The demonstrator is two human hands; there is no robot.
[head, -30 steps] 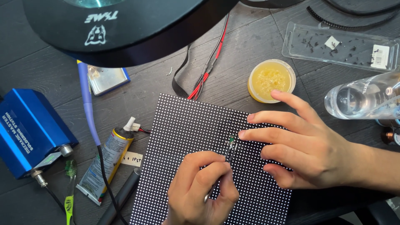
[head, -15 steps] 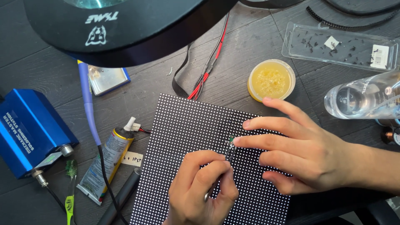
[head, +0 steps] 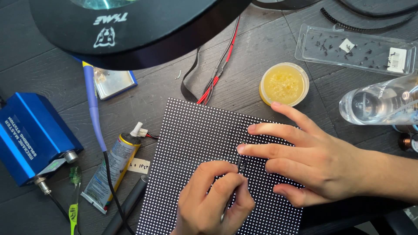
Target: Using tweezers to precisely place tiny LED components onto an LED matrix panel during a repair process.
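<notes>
A black LED dot-matrix panel (head: 191, 143) lies flat on the dark wooden table. My right hand (head: 318, 161) rests on the panel's right half, palm down, fingers spread and pointing left. My left hand (head: 215, 200) comes in from the bottom edge and is closed around a thin dark tool (head: 241, 167). The tool looks like tweezers. Its tip touches the panel just below my right hand's fingertips. Most of the tool is hidden inside my fingers.
A round magnifier lamp (head: 143, 26) overhangs the top left. Around the panel lie a yellow flux tub (head: 284, 83), a clear parts tray (head: 355, 50), a clear bottle (head: 379, 102), red and black wires (head: 217, 74), a blue soldering station (head: 30, 135), a glue tube (head: 111, 172) and a green brush (head: 74, 196).
My right hand's fingers have slid slightly left and down across the panel, closer to the tool tip. My left hand has stayed nearly still.
</notes>
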